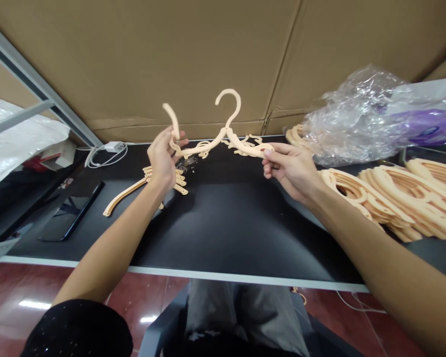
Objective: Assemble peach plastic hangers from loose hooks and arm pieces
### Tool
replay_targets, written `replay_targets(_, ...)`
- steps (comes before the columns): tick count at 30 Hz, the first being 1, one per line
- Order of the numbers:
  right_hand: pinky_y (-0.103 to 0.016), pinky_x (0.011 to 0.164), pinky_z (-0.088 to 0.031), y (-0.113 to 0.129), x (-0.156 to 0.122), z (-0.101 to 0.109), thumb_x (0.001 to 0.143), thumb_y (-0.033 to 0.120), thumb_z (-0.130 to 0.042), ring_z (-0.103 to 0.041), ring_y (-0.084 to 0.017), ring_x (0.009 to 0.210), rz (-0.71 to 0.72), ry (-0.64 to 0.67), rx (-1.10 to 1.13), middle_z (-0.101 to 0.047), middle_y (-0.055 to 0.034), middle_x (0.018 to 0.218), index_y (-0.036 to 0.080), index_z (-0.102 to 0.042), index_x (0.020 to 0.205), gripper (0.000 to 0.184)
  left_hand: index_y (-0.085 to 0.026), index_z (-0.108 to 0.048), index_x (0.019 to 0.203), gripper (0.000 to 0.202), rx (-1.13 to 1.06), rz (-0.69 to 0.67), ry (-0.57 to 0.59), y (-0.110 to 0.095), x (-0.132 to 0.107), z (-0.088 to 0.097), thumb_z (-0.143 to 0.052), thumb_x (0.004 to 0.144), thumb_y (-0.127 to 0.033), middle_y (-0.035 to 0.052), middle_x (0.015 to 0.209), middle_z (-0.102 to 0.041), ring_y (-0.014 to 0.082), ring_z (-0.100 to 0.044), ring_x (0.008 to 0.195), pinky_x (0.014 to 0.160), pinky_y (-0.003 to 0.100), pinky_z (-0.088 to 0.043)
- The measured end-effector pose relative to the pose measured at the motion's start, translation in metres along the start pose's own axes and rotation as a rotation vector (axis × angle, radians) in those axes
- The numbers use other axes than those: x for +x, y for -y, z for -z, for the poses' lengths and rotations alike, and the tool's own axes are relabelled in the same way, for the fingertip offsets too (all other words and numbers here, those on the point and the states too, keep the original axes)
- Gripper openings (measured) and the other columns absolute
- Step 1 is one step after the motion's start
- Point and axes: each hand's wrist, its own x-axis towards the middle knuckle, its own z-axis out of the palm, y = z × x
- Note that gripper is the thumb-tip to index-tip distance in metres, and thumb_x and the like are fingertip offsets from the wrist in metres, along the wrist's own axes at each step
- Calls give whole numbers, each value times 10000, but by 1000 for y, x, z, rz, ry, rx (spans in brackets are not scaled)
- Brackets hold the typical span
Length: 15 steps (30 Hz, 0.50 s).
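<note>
Both my hands hold a peach plastic folding clothes hanger point(223, 137) up over a black table point(226, 233). My left hand point(162, 158) grips its left arm, and a curved piece rises from that grip. My right hand point(290, 171) pinches the notched right arm between thumb and fingers. Below my left hand, a loose peach hanger point(124, 196) lies on the tabletop, partly hidden by my wrist. Stacked peach hangers point(405, 198) lie to the right of my right hand.
A black phone point(72, 210) lies at the table's left. A white charger with its cable point(113, 147) sits at the back. A crumpled clear plastic bag point(357, 119) with purple inside lies back right, against a large cardboard box point(208, 59). Small crumbs point(188, 165) lie behind my left hand.
</note>
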Motion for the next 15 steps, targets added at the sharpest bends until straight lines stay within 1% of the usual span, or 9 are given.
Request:
replay_targets(2, -232, 468, -418, 0, 0, -1, 769, 209, -765, -505, -89, 535, 1, 6, 10, -569, 12, 626, 176, -707, 758, 68, -173, -724, 956, 276, 61, 27, 80, -1, -5, -4, -593, 884, -404, 84, 987, -753, 202, -744, 823, 705, 302, -607)
replay_targets(4, -235, 468, -422, 0, 0, 0, 780, 199, -751, -504, -91, 529, 0, 9, 14, -566, 10, 621, 175, -712, 761, 50, -143, -742, 868, 309, 167, 40, 158, -1, -11, -7, -641, 845, -434, 90, 888, -742, 189, -721, 709, 604, 289, -586)
replay_targets(6, -239, 470, -425, -1, 1, 1, 790, 209, -753, -504, -93, 532, 0, 15, 10, -564, 9, 628, 180, -713, 766, 55, -128, -754, 854, 273, 266, 46, 225, 0, -16, -8, -740, 764, -385, 85, 839, -743, 163, -692, 629, 517, 251, -545)
replay_targets(8, -242, 471, -423, -1, 3, 3, 796, 217, -757, -505, -95, 539, -7, 18, 2, -560, 8, 636, 188, -707, 759, 68, -124, -762, 884, 279, 301, 48, 279, 0, -18, -8, -805, 692, -322, 80, 854, -758, 134, -673, 589, 463, 211, -506)
replay_targets(10, -243, 471, -418, -1, 4, 5, 799, 206, -748, -510, -98, 548, -24, 13, -1, -561, 5, 642, 190, -709, 773, 50, -116, -754, 866, 281, 279, 40, 290, 0, -19, -8, -830, 655, -286, 70, 820, -757, 115, -661, 559, 432, 187, -479)
replay_targets(11, -244, 472, -418, -2, 4, 5, 799, 201, -741, -514, -100, 552, -34, 9, 1, -566, 5, 647, 188, -718, 806, 27, -112, -742, 828, 263, 258, 34, 276, 0, -18, -8, -834, 643, -275, 56, 764, -744, 111, -654, 539, 419, 179, -467)
replay_targets(13, -245, 480, -424, -2, 5, 5, 795, 199, -733, -520, -103, 552, -52, 2, 3, -576, 9, 652, 186, -738, 925, 131, -116, -701, 750, 235, 214, 24, 240, 0, -17, -8, -843, 614, -246, 24, 657, -701, 108, -646, 508, 409, 173, -458)
replay_targets(15, -244, 485, -426, -2, 4, 4, 790, 203, -731, -518, -102, 544, -53, -2, -1, -578, 20, 647, 188, -734, 1027, 238, -128, -665, 719, 240, 171, 22, 208, -1, -17, -9, -849, 592, -215, 3, 620, -681, 106, -644, 493, 426, 177, -480)
